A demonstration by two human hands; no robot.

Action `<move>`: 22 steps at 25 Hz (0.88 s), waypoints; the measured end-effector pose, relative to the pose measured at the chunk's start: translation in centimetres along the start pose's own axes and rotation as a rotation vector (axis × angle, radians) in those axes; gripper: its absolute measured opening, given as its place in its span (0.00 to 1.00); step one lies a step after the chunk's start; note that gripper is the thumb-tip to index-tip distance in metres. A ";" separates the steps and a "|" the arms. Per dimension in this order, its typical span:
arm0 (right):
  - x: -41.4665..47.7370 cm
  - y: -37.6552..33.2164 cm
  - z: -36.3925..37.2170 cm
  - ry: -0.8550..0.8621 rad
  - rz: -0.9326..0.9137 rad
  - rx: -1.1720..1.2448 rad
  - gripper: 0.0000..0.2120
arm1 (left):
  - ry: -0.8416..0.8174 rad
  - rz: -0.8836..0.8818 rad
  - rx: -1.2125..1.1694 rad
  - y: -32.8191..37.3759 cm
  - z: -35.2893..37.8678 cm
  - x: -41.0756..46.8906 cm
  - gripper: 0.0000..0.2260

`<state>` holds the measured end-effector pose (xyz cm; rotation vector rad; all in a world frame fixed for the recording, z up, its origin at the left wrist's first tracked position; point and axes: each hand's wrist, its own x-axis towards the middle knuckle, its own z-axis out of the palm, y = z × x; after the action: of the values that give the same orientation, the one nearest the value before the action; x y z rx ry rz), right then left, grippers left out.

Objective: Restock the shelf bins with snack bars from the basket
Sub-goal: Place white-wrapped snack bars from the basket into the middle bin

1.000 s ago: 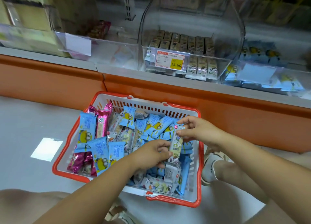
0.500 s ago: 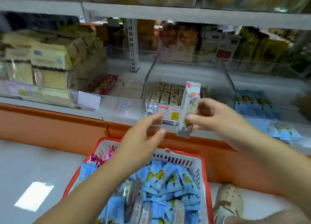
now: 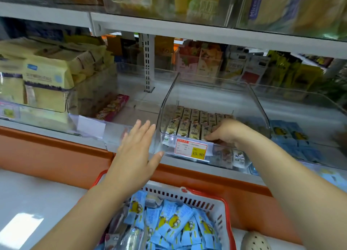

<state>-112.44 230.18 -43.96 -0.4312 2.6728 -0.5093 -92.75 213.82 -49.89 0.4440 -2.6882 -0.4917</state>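
Observation:
A clear shelf bin (image 3: 166, 107) holds rows of beige snack bars (image 3: 189, 122) and carries a price tag (image 3: 190, 150) on its front. My right hand (image 3: 225, 131) is inside this bin, fingers bent down onto the front row of bars. Whether it still holds a bar is hidden. My left hand (image 3: 135, 155) hovers with spread, straight fingers just left of the bin's front corner and holds nothing. Below, the red and white basket (image 3: 228, 221) is full of blue snack packs (image 3: 174, 221).
A bin to the right holds blue packs (image 3: 293, 137). The bin to the left holds a few pink bars (image 3: 112, 108). An orange shelf base (image 3: 56, 155) runs below the bins, with a higher shelf (image 3: 187, 31) overhead. A pale shoe (image 3: 256, 241) sits beside the basket.
My right hand carried the beige bar from the basket up and down into the clear bin. My left hand let go of it and rose, open, to the bin's left side.

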 end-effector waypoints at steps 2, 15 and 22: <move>0.1 -0.4 0.4 -0.010 -0.003 -0.023 0.25 | 0.023 0.038 -0.046 -0.1 -0.3 -0.2 0.31; -12.2 5.2 8.9 -0.218 -0.416 0.148 0.05 | -0.351 -0.009 -0.225 0.7 5.1 -10.7 0.19; -12.6 11.9 20.4 -0.494 -0.248 -0.276 0.19 | -0.813 -0.088 -0.169 2.0 10.0 -16.4 0.22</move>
<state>-95.46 239.49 -62.41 -0.8536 2.2213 -0.0759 -82.87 224.33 -62.74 0.3647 -3.3481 -1.1146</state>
